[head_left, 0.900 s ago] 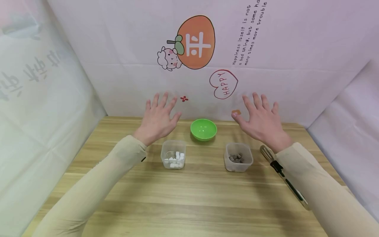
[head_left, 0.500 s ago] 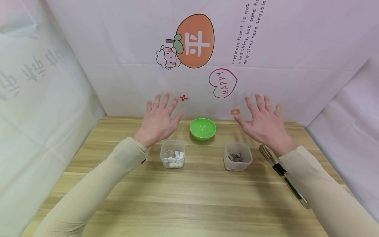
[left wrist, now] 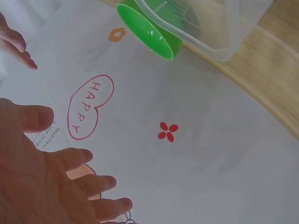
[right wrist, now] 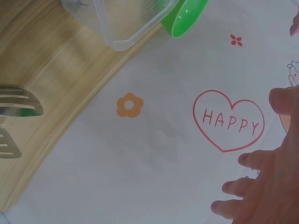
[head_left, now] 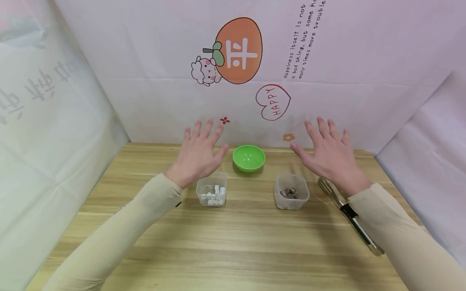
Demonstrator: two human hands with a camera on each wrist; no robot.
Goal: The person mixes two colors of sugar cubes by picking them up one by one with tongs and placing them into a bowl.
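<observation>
In the head view my left hand [head_left: 197, 157] is held up with fingers spread, above and behind a clear plastic box [head_left: 220, 178] of small white blocks [head_left: 216, 195]. My right hand [head_left: 332, 159], likewise spread, hovers behind and right of a second clear box [head_left: 291, 180] holding dark grey blocks [head_left: 289, 193]. Neither hand holds anything. Between them, at the table's back, stands a green bowl [head_left: 249, 157] with nothing in it. Metal tongs [head_left: 358, 228] with a black band lie under my right forearm, partly covered by the sleeve; their slotted heads [right wrist: 18, 101] show in the right wrist view.
The wood-grain table [head_left: 218, 250] ends at a white printed cloth [head_left: 160, 109] hanging behind it. More white cloth hangs along the left and right sides. A small dark object [head_left: 178, 204] peeks out beside the left sleeve.
My left hand has drifted slightly right and down, now overlapping the left box's corner. My right hand has shifted slightly right and down. The bowl, boxes and tongs stay in place on the table.
</observation>
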